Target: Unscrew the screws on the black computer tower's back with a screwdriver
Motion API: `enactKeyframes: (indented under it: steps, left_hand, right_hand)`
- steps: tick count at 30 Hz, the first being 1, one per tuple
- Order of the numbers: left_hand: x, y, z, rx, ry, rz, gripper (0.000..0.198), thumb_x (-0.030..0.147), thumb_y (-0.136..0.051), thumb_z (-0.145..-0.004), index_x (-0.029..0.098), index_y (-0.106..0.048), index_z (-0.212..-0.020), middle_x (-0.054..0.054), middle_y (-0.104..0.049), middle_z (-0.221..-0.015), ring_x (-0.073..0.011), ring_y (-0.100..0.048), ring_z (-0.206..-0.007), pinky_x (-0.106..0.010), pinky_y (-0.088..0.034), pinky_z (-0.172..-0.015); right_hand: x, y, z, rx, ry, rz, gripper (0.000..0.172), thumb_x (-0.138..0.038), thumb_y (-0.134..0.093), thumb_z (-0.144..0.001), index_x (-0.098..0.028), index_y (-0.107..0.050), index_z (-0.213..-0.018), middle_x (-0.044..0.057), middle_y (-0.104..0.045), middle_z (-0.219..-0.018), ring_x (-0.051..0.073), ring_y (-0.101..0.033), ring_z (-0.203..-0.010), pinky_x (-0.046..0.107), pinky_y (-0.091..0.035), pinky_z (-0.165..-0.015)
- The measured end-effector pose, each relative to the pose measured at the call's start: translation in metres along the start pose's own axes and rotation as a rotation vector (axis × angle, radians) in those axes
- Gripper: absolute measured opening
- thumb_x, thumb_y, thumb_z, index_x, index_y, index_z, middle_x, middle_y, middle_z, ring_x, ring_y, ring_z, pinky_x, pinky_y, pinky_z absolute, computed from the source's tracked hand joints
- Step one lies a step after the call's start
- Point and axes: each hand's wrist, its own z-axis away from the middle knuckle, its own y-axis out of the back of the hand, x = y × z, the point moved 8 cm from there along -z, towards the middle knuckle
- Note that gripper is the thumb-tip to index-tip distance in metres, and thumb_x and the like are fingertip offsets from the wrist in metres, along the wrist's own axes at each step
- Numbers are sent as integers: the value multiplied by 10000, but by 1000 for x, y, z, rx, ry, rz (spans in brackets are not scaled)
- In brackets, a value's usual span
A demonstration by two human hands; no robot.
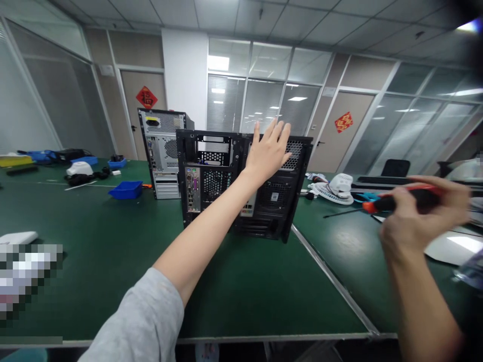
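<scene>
A black computer case (277,178) stands upright on the green table, its rear side with ports, mesh and openings facing me. My left hand (267,151) lies against the upper part of the case with its fingers stretched out and spread. My left forearm hides part of the case's lower middle. To the right, clear of the case, my right hand (418,221) is raised and closed around the handle of a screwdriver (385,203). The screwdriver has a black and red-orange handle, and its thin shaft points left. Motion slightly blurs my right hand.
Behind the black case on the left stands a second computer case (162,156). A blue tray (126,190) sits left of it. A white fan-like device (337,188) lies at the back right. A metal strip (332,276) crosses the green table (294,296).
</scene>
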Motion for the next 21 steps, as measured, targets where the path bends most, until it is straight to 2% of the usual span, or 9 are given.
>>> enactKeyframes:
  steps: [1,3,4,7,10,15,21]
  left_hand:
    - [-2,-4,0,-19,14,-1,576,358,-477,-878,135,-367,-1397,-155,-398,-1438,-302,-289,-1374,-545,-77,-1157]
    - [-4,-9,1,-36,34,0,599,412,-479,-874,131,-376,-1392,-160,-432,-1406,-306,-321,-1350,-549,-68,-1157]
    - [-4,-11,3,-33,41,2,609,433,-482,-870,132,-381,-1390,-161,-443,-1394,-308,-333,-1340,-547,-63,-1158]
    - [-3,-12,5,-6,67,13,651,493,-503,-846,146,-391,-1386,-160,-450,-1379,-316,-343,-1326,-540,-52,-1162]
    - [0,-13,5,23,118,43,717,559,-554,-797,163,-404,-1375,-163,-451,-1369,-332,-326,-1331,-553,-48,-1156]
    - [5,-15,3,90,243,148,800,621,-621,-717,143,-446,-1333,-201,-437,-1364,-360,-274,-1353,-567,-36,-1149]
    - [11,-21,1,78,332,199,889,638,-660,-666,139,-409,-1357,-206,-372,-1423,-388,-176,-1395,-611,-62,-1129]
  right_hand:
    - [-7,-9,2,-53,23,54,290,-378,-511,-843,-224,-540,-1087,48,-481,-926,193,-515,-764,384,-452,-694]
    - [-19,-31,8,-180,86,131,300,-437,-494,-869,-208,-595,-1036,50,-514,-871,215,-511,-830,402,-419,-784]
    - [-22,-41,12,-235,102,134,332,-486,-529,-847,-207,-617,-1003,49,-524,-837,220,-507,-832,390,-414,-784]
    - [-20,-72,28,-409,144,139,492,-636,-558,-781,-205,-639,-1004,53,-511,-821,210,-500,-764,353,-419,-724]
    - [-9,-100,48,-575,167,132,586,-710,-496,-773,-208,-622,-1048,60,-487,-833,214,-498,-741,345,-425,-695]
    - [9,-118,68,-652,155,127,599,-715,-444,-791,-203,-603,-1058,77,-480,-855,240,-505,-779,367,-430,-730]
    - [19,-125,75,-664,126,101,601,-728,-424,-792,-212,-599,-1047,77,-510,-856,239,-520,-778,356,-428,-709]
